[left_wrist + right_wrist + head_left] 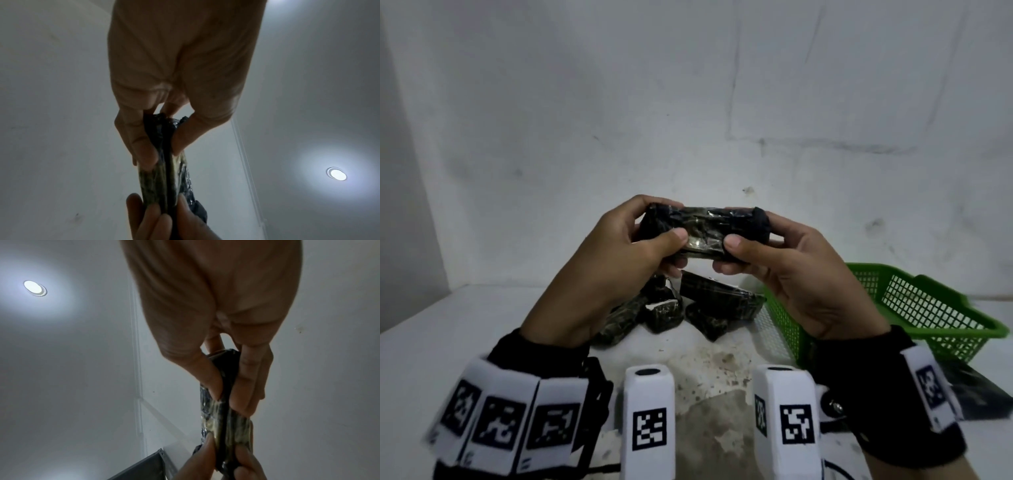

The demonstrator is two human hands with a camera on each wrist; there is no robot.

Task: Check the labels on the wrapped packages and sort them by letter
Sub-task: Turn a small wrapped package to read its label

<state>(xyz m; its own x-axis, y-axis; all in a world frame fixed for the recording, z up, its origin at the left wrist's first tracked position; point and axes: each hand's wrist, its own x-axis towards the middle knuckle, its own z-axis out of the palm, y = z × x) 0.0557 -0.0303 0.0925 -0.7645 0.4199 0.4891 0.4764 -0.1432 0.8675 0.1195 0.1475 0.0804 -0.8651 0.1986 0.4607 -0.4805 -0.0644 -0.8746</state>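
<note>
I hold one wrapped package up in the air between both hands, level and lengthwise, above the counter. My left hand grips its left end, thumb pressed on the near face and the other fingers curled round the far side; my right hand grips the right end the same way, thumb on the front, fingers wrapped behind. The package is dark with a glossy clear wrap, and I cannot make out any label on it. Below it, on the counter, lies a loose heap of more wrapped packages, some leaning on each other. Just to their right stands a green mesh basket, and a dark flat package lies near the basket's front corner.
</note>
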